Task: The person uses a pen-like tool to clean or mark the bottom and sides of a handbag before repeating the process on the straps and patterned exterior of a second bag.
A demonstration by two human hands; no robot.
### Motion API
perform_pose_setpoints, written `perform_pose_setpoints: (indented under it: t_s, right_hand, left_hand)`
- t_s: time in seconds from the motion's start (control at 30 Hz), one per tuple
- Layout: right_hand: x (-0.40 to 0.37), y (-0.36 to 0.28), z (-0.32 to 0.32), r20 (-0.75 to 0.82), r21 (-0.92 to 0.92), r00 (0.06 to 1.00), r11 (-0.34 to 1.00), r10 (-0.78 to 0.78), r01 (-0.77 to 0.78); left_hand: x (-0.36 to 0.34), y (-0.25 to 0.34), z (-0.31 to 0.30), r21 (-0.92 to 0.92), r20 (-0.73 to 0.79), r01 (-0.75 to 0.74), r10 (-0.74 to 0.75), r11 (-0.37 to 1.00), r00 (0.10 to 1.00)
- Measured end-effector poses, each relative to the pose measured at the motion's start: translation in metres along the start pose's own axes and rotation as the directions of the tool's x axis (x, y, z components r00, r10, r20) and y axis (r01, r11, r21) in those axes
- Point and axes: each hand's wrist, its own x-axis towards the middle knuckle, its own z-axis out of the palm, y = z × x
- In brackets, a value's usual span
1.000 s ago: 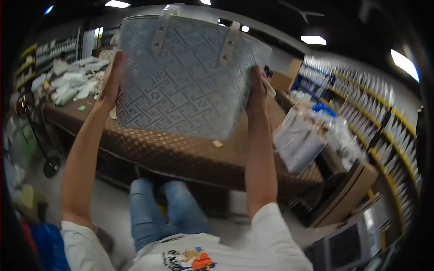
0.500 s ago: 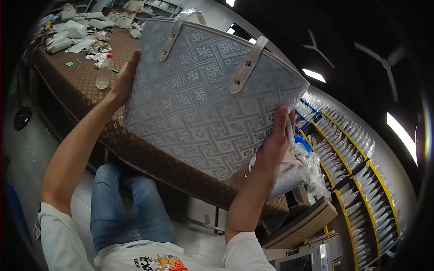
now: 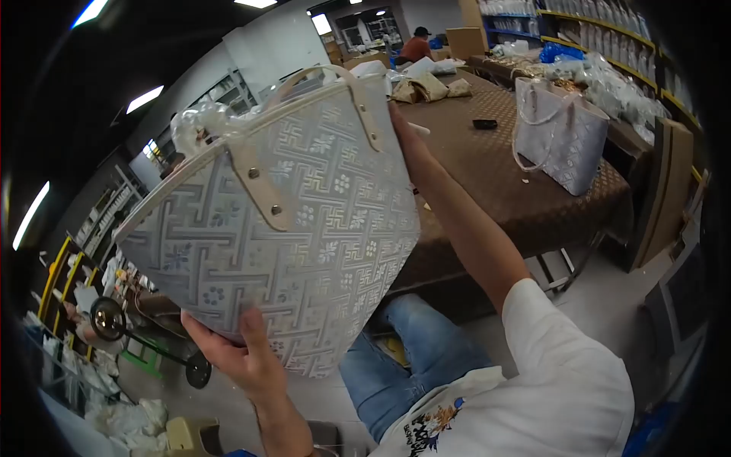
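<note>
A silvery-white tote bag (image 3: 320, 228) with a raised geometric and flower pattern is held up before me, its top rim sloping down to the left. Two pale handle straps with metal rivets hang over this face, and clear plastic wrapping (image 3: 199, 126) covers part of the far handle. My left hand (image 3: 244, 354) grips the bag's lower left edge, thumb on the patterned face. At the upper right side, my right hand (image 3: 410, 145) presses against the bag, its fingers partly hidden behind it.
A similar tote bag (image 3: 563, 137) stands on the brown patterned table (image 3: 472, 179) to the right, near a small black object (image 3: 484, 124). Plastic-wrapped goods fill the shelves (image 3: 609, 46) behind. A person (image 3: 416, 47) is in the background. A black round-based stand (image 3: 108, 318) is at left.
My view has swung to the left, and the bag now tilts the opposite way. My left hand is now low on the bag and my right hand is high.
</note>
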Motion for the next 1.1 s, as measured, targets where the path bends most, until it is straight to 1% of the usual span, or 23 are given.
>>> perform_pose_setpoints:
  t_s: [0.07,0.13,0.2,0.23,0.3,0.33,0.37,0.43,0.47,0.5,0.57,0.6,0.63,0.67,0.73,0.77,0.83,0.9,0.93,1.0,1.03,1.07,1.1]
  right_hand:
    - [-0.008,0.005,-0.021,0.219,0.095,0.970,0.987,0.108,-0.131]
    - [-0.036,0.012,-0.032,0.228,0.004,0.969,0.995,0.098,-0.102]
    - [-0.081,0.000,-0.027,0.115,-0.138,0.993,0.990,0.041,-0.025]
    - [-0.099,-0.003,-0.030,0.131,-0.145,0.989,0.989,0.061,-0.042]
    - [-0.130,-0.012,-0.028,0.214,-0.325,0.975,0.937,-0.057,0.126]
    - [-0.143,-0.016,-0.020,0.237,-0.329,0.970,0.936,-0.045,0.124]
    - [-0.154,-0.022,-0.006,0.268,-0.498,0.963,0.858,0.017,0.123]
    - [-0.173,-0.026,0.027,0.306,-0.705,0.945,0.695,0.119,0.140]
    - [-0.183,-0.019,0.048,0.313,-0.758,0.936,0.636,0.160,0.145]
    - [-0.191,-0.006,0.064,0.400,-0.766,0.898,0.605,0.182,0.219]
    - [-0.211,0.021,0.092,0.554,-0.763,0.790,0.540,0.263,0.355]
    - [-0.223,0.036,0.100,0.621,-0.750,0.717,0.507,0.318,0.424]
    - [-0.242,0.055,0.105,0.657,-0.726,0.667,0.534,0.353,0.433]
    - [-0.253,0.069,0.106,0.689,-0.704,0.614,0.557,0.385,0.441]
    - [-0.250,0.059,0.119,0.646,-0.757,0.266,0.555,0.716,0.345]
    - [-0.247,0.065,0.110,0.703,-0.697,0.117,0.647,0.702,0.308]
    - [-0.231,0.078,0.100,0.715,-0.685,0.070,0.678,0.695,0.266]
    - [-0.215,0.103,0.084,0.711,-0.675,0.010,0.678,0.703,0.291]
    - [-0.217,0.122,0.068,0.713,-0.674,0.012,0.681,0.701,0.284]
    - [-0.237,0.154,0.036,0.723,-0.672,0.060,0.681,0.689,0.291]
    - [-0.242,0.155,0.034,0.711,-0.694,0.067,0.683,0.700,0.227]
    - [-0.244,0.155,0.033,0.718,-0.684,0.042,0.693,0.695,0.226]
    - [-0.243,0.156,0.035,0.711,-0.698,0.083,0.685,0.699,0.207]
  left_hand:
    - [-0.014,-0.005,-0.008,-0.161,0.000,0.106,-0.107,0.981,0.994]
    - [-0.051,-0.035,-0.017,-0.196,-0.117,0.205,-0.230,0.959,0.966]
    - [-0.088,-0.065,-0.026,-0.248,-0.183,0.301,-0.349,0.921,0.919]
    - [-0.102,-0.078,-0.030,-0.248,-0.073,0.408,-0.437,0.879,0.897]
    - [-0.129,-0.100,-0.036,-0.225,0.153,0.604,-0.585,0.764,0.797]
    - [-0.137,-0.110,-0.037,-0.202,0.258,0.683,-0.635,0.702,0.728]
    - [-0.151,-0.117,-0.031,-0.213,0.234,0.679,-0.638,0.703,0.734]
    - [-0.188,-0.115,-0.010,-0.175,-0.074,0.618,-0.636,0.767,0.768]
    - [-0.191,-0.095,-0.008,-0.139,-0.055,0.647,-0.658,0.750,0.751]
    - [-0.189,-0.080,-0.010,-0.130,-0.062,0.647,-0.657,0.752,0.751]
    - [-0.190,-0.063,-0.016,0.092,0.037,0.542,-0.547,0.836,0.837]
    - [-0.195,-0.066,-0.018,0.063,-0.044,0.540,-0.538,0.840,0.842]
    - [-0.207,-0.075,-0.023,-0.237,-0.079,0.691,-0.723,0.682,0.686]
    - [-0.225,-0.090,-0.032,-0.519,-0.036,0.733,-0.868,0.441,0.496]
    - [-0.250,-0.114,-0.063,-0.669,0.049,0.672,-0.883,0.318,0.466]
    - [-0.247,-0.110,-0.078,-0.678,0.137,0.689,-0.876,0.257,0.462]
    - [-0.260,-0.125,-0.099,-0.625,0.079,0.699,-0.863,0.347,0.499]
    - [-0.288,-0.141,-0.120,-0.594,0.070,0.751,-0.911,0.289,0.406]
    - [-0.308,-0.151,-0.129,-0.487,-0.011,0.822,-0.943,0.296,0.333]
    - [-0.357,-0.172,-0.150,-0.661,-0.030,0.737,-0.987,0.139,0.160]
    - [-0.375,-0.172,-0.174,-0.447,-0.096,0.885,-0.990,0.133,0.100]
    - [-0.378,-0.159,-0.180,-0.187,-0.340,0.958,-0.929,0.218,0.145]
    - [-0.374,-0.136,-0.183,0.093,-0.545,0.972,-0.805,0.218,0.233]
